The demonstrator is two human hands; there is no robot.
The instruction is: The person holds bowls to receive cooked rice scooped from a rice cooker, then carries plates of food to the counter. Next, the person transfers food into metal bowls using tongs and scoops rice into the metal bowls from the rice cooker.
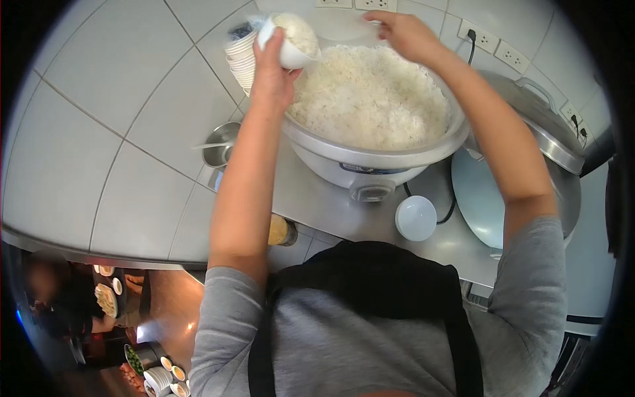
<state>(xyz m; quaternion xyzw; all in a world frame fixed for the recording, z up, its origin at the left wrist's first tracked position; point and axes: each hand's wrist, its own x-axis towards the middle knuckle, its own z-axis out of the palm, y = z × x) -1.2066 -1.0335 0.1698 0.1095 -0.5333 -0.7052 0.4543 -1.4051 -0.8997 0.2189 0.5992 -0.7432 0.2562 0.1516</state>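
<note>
Gripping a white bowl [284, 56] heaped with rice, the left hand [271, 74] holds it tilted beside the left rim of the large cooker [380, 159], its fingers closed around the side. The right hand [407, 34] is raised over the cooker's far side, its fingers bent against a pale, flat thing [340, 28] too blurred to identify. Loose white rice [370, 99] fills the cooker, which stands on the metal tabletop [317, 212].

Just behind the held bowl rises a stack of white bowls [241, 66]. Nearer the person, left of the cooker, is a metal pot [215, 155] with a light-coloured utensil [221, 144] across it. A small white bowl [416, 218] sits upright in front of the cooker, and a large metal lid [522, 99] lies to the right. At lower left, another person [63, 298] stands near plates of food [106, 300].
</note>
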